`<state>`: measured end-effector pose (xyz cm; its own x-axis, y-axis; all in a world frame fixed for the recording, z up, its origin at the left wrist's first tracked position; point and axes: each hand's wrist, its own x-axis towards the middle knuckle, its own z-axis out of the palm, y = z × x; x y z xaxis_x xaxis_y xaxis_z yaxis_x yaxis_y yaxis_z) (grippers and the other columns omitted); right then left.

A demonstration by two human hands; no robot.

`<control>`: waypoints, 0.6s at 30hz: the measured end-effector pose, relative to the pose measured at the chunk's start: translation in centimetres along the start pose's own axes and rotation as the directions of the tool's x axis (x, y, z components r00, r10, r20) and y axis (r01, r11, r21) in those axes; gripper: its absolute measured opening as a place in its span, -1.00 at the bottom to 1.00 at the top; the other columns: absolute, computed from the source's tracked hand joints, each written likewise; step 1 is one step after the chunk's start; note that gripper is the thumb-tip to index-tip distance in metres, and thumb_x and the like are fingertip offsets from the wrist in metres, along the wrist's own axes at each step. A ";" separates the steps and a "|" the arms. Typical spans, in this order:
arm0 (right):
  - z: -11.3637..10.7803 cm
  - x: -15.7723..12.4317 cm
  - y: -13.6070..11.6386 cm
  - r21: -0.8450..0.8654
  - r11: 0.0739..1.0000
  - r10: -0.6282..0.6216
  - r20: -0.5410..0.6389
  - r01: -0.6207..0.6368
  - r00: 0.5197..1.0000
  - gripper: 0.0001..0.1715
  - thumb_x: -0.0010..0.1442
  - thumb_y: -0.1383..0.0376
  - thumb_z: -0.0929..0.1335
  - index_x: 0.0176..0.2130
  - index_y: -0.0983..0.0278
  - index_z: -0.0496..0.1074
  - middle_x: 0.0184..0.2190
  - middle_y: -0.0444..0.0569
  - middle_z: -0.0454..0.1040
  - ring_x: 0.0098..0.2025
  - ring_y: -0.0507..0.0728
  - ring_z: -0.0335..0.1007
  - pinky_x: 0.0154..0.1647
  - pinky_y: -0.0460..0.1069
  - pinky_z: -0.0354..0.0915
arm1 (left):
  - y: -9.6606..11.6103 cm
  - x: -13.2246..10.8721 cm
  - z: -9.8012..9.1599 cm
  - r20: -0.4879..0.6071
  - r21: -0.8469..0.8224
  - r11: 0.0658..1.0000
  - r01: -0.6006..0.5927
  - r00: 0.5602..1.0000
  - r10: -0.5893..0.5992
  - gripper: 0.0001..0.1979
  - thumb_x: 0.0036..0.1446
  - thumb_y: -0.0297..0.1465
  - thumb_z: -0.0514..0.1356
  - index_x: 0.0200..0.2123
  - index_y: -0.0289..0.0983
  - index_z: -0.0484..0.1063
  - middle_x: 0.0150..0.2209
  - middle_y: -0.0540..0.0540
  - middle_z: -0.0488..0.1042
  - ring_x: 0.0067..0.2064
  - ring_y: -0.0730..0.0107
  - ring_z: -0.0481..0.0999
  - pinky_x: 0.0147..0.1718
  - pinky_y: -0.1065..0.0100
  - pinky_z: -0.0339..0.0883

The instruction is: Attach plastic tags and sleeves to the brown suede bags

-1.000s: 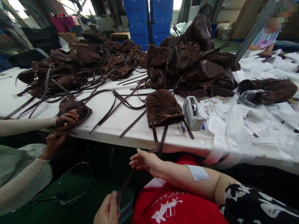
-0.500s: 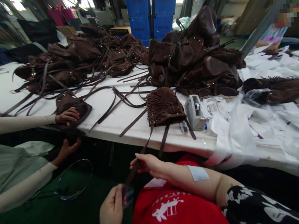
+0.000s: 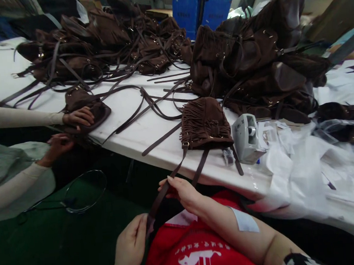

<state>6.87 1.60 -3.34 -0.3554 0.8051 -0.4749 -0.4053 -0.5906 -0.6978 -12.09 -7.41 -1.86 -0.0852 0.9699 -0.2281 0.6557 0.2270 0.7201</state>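
A small dark brown fringed bag (image 3: 206, 122) lies at the table's front edge. From its lower left corner a flat brown strap (image 3: 161, 195) runs down toward me. My left hand (image 3: 131, 242) is closed on the strap's lower end, thumb along the top. Part of a thin, see-through piece shows at those fingertips, too blurred to name. Higher up, my right hand (image 3: 181, 190) pinches the same strap between thumb and fingers. The strap looks drawn straight between the hands. A second strap (image 3: 200, 166) hangs from the bag over the edge.
Piles of brown bags (image 3: 252, 73) cover the table (image 3: 128, 140). A grey-white tape dispenser (image 3: 245, 138) stands right of the fringed bag, with white wrapping sheets (image 3: 304, 159) beyond. At left, a co-worker's hand (image 3: 79, 116) rests on another bag (image 3: 97, 114). Blue cabinets (image 3: 204, 8) stand behind.
The view has tipped down and turned slightly left. Both my hands keep their hold on the strap. The co-worker's lower hand has drawn back to the left, away from the bag.
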 end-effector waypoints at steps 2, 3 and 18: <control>-0.3 0.2 -0.2 -0.008 1.000 0.006 0.002 -0.006 1.000 -0.40 0.08 -0.15 0.40 -0.20 0.31 0.56 -0.28 0.04 0.59 -0.27 0.10 0.48 -0.33 -0.07 0.25 | 0.7 0.9 0.1 -0.004 0.002 0.999 -0.043 0.999 0.043 -0.56 0.23 -0.05 -0.03 -0.34 -0.17 0.54 -0.43 -0.09 0.60 -0.38 0.20 0.57 -0.43 0.36 0.42; -0.5 0.3 -0.3 -0.009 1.000 0.006 0.004 -0.006 1.000 -0.40 0.08 -0.14 0.40 -0.19 0.31 0.56 -0.27 0.04 0.59 -0.27 0.10 0.47 -0.33 -0.07 0.25 | 1.2 1.3 0.1 -0.006 0.004 0.998 -0.066 0.998 0.066 -0.57 0.24 -0.07 -0.04 -0.34 -0.17 0.53 -0.43 -0.09 0.59 -0.38 0.21 0.57 -0.43 0.37 0.42; -1.6 0.0 -1.1 -0.337 0.915 -0.267 -0.099 0.220 0.959 -0.46 0.06 -0.12 0.38 -0.40 0.32 0.55 -0.47 -0.03 0.50 -0.42 0.07 0.32 -0.29 0.00 0.23 | 8.0 4.8 0.6 0.106 0.066 0.948 -0.311 0.947 0.303 -0.64 0.31 -0.22 -0.04 -0.37 -0.21 0.47 -0.50 -0.05 0.52 -0.45 0.34 0.53 -0.45 0.41 0.29</control>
<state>8.63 2.33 -3.47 -0.1495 0.9349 -0.3218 -0.1655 -0.3446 -0.9241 -6.86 -1.04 2.42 0.1976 0.9780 -0.0676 0.6974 -0.0918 0.7108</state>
